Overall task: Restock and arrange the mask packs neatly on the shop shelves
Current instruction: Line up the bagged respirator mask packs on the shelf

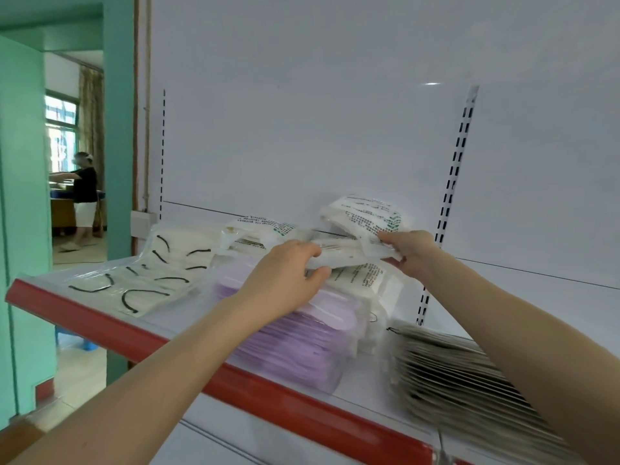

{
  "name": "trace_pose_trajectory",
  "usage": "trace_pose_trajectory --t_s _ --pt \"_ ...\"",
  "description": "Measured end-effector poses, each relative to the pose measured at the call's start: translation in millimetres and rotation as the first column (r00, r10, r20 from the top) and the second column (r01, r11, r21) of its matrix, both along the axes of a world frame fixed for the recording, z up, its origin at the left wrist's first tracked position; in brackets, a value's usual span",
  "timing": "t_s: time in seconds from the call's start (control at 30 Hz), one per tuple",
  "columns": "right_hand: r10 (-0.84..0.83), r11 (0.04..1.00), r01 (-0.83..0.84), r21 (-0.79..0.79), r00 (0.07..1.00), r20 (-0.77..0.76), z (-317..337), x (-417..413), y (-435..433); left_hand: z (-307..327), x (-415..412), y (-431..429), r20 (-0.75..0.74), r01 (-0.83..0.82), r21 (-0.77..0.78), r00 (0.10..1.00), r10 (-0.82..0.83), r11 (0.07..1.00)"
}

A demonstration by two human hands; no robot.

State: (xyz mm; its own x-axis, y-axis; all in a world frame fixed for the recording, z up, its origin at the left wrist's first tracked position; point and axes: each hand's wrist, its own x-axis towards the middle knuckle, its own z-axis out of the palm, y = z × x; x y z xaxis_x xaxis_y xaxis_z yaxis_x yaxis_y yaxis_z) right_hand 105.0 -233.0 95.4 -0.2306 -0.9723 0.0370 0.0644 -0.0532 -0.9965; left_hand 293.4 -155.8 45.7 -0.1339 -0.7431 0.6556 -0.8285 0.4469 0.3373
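Head view: nearest, a red-trimmed white metal shelf (pixel 100 330) carries a blurred grey stack of bagged masks (pixel 453 374) at right and a clear pack of lilac masks (pixel 302 337) mid-shelf. Beyond the lilac pack, left hand (pixel 285 276) grips the left end of a flat white plastic mask pack (pixel 349 255); right hand (pixel 409 250) pinches its right end. Best handling, likely: hold it level, set it square on the white green-printed packs (pixel 369 213) behind, edges flush; the film looks slippery.
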Motion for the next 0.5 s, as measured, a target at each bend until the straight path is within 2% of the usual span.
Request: trace_pose_trajectory --t_s 0.17,0.23,0.27,0.37,0.43,0.5 --pt "-0.037 0.997 0.046 -0.069 0.991 0.126 13 -23 18 14 -13 -10 -0.278 0.062 0.096 0.96 -0.033 0.993" --pt "-0.04 0.993 0.057 -0.107 0.987 0.156 16 -33 25 16 -18 -17 -0.412 0.099 0.161 0.911 -0.024 0.982" --pt "-0.034 0.991 0.056 -0.126 0.985 0.169 18 -38 29 18 -20 -19 -0.526 0.162 0.197 0.85 -0.035 0.967" --pt "0.031 0.987 0.001 -0.162 0.981 0.193 19 -50 41 28 -30 -16 -0.828 0.404 0.254 0.561 -0.019 0.879" --pt "0.104 0.982 -0.073 -0.174 0.979 0.177 17 -55 47 34 -34 -12 -0.916 0.518 0.245 0.4 0.021 0.82" --pt "0.171 0.974 -0.149 -0.171 0.977 0.124 14 -57 51 36 -37 -12 -0.954 0.596 0.22 0.296 0.044 0.773"
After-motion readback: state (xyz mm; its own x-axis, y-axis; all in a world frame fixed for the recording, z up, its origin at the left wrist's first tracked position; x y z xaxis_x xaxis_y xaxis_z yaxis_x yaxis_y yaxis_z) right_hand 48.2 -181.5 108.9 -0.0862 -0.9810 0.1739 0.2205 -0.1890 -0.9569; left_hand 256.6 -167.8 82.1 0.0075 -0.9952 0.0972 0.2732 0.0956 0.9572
